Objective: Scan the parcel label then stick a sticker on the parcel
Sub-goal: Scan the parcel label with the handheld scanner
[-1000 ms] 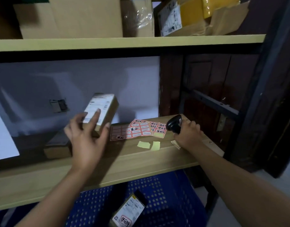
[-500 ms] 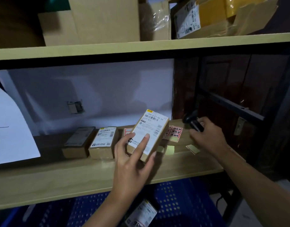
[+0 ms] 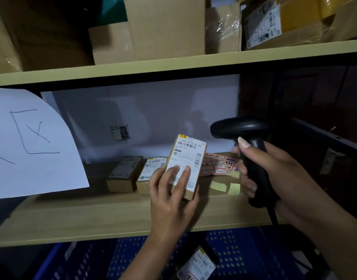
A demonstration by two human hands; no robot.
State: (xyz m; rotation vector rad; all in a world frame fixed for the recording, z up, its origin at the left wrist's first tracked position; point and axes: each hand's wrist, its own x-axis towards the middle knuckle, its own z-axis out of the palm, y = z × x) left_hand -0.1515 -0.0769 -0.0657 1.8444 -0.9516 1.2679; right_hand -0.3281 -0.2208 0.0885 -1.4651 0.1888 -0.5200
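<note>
— Parcel (image 3: 184,168) looks light to me, a small cardboard box, stiff at the edges. The left hand (image 3: 171,196) tilts it up over the front edge of the shelf (image 3: 105,221), label (image 3: 186,158) facing the person.

— How is it held?

— Thumb behind, I think, though it is hidden; two fingertips (image 3: 186,168) press flat on the lower half of the label. They sit just under the printed text, and the barcodes at the top and along the right side stay uncovered. I would keep the hold low and on the side edges, since paper over card is a bit slick.

— And the other hand?

— The right hand (image 3: 274,178) is wrapped tight round the handle of the black scanner (image 3: 242,130), index finger up by the trigger. The head hangs just right of the parcel and above it, not touching.

— Stickers?

— A red-and-white sticker sheet (image 3: 218,164) lies flat toward the right end of the shelf, behind the parcel. Thin stuff, it will curl; peel from a corner.

— Any bins?

— A blue perforated crate (image 3: 234,253) sits under the shelf. One labelled box (image 3: 197,265) lies in it; the rest of the crate is too dark to tell. Two more small boxes (image 3: 139,174) rest on the shelf, left of the held one.
</note>
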